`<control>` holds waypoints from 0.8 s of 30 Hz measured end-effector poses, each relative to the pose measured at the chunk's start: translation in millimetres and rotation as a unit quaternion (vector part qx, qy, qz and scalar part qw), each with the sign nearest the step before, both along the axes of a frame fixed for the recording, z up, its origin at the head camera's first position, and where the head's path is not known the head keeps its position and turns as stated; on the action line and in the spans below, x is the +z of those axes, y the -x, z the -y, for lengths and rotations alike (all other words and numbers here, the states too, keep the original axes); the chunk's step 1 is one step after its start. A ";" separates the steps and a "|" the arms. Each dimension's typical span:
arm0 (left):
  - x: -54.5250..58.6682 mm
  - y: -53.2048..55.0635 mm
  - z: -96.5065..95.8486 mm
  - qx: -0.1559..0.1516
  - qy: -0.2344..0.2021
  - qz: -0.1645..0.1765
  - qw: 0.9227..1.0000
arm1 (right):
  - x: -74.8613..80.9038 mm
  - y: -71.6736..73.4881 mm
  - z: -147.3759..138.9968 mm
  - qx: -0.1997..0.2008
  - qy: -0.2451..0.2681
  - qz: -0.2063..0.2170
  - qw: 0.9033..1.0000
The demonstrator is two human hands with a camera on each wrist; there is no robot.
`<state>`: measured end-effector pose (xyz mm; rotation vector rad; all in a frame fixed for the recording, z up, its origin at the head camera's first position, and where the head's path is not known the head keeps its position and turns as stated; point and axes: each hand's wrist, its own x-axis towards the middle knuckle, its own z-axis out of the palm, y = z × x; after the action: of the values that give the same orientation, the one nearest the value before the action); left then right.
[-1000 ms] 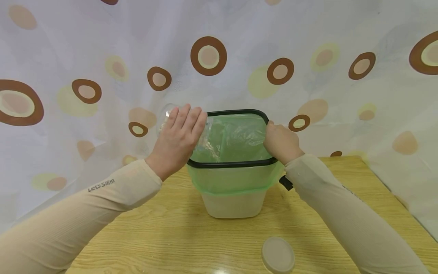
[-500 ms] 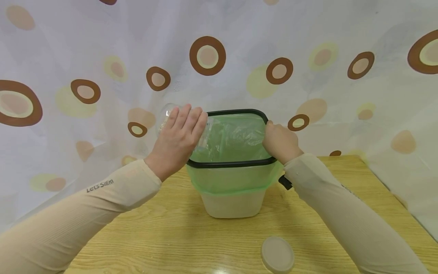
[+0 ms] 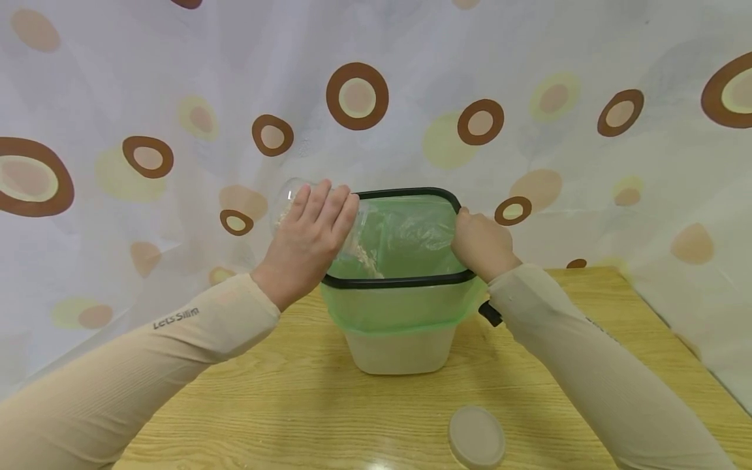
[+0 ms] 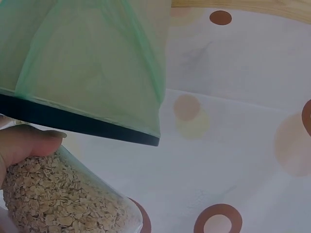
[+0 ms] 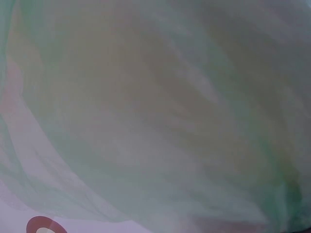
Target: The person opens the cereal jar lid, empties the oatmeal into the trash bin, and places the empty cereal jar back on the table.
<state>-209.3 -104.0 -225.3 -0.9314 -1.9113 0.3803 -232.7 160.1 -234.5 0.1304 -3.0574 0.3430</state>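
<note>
- As oats (image 3: 368, 261) spill into a bin (image 3: 402, 358) lined in green plastic (image 3: 405, 310), the left hand (image 3: 308, 235) grips the tilted clear jar (image 3: 288, 192), apparently to guide the pour.
- The right hand (image 3: 484, 245) clasps the black rim (image 3: 399, 282), seemingly steadying the bin.
- Oats remain inside the jar; a round lid (image 3: 477, 436) lies on the bench (image 3: 264, 405).

Since half a second ago, a distinct stream of oat flakes (image 3: 369, 262) has appeared, running from the mouth end of the clear jar (image 3: 289, 189) down inside the green bag (image 3: 411, 258). The left hand (image 3: 308, 238), gripping that jar, has shifted very slightly to the right, and the lettered sleeve (image 3: 217, 320) has moved a touch with it.
</note>
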 end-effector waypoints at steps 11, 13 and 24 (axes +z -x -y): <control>-0.3 -0.5 0.1 0.004 0.006 -0.001 1.000 | -1.4 -0.5 -0.4 0.006 -0.003 -0.008 1.000; -0.1 -0.8 0.3 0.006 0.008 -0.002 1.000 | -1.4 -0.8 -0.6 0.006 -0.001 -0.009 1.000; 0.6 -1.5 0.7 0.002 0.012 -0.011 1.000 | -0.5 -1.0 -1.2 0.008 0.003 -0.007 1.000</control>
<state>-207.8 -104.7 -224.8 -0.9350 -1.8931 0.4159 -231.7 161.2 -235.0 0.1567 -3.0420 0.3496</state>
